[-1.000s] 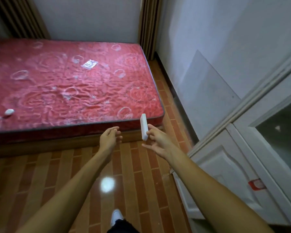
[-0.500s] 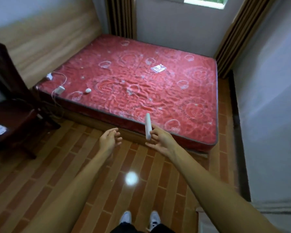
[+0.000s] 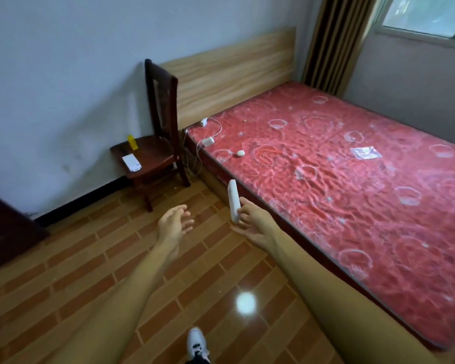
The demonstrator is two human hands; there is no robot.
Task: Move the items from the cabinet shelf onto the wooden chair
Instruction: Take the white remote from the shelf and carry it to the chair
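Observation:
My right hand point(image 3: 255, 224) grips a slim white remote-like bar point(image 3: 233, 200), held upright above the floor by the bed's edge. Just to its left, my left hand point(image 3: 174, 224) is empty with its fingers loosely apart. The dark wooden chair point(image 3: 153, 156) stands against the wall at the head of the bed, beyond and to the left of both hands. On its seat lie a white card point(image 3: 132, 162) and a small yellow item point(image 3: 132, 142). The cabinet is out of view.
A bed with a red patterned mattress point(image 3: 352, 179) fills the right side; a white charger with cable point(image 3: 208, 141), a small white object point(image 3: 240, 153) and a foil packet point(image 3: 365, 152) lie on it. Dark furniture point(image 3: 5, 232) juts in at the left. Brick-patterned floor lies between.
The view has swung left, from the cabinet and bed foot to the chair by the headboard. Both hands keep their pose, the right still holding the white bar.

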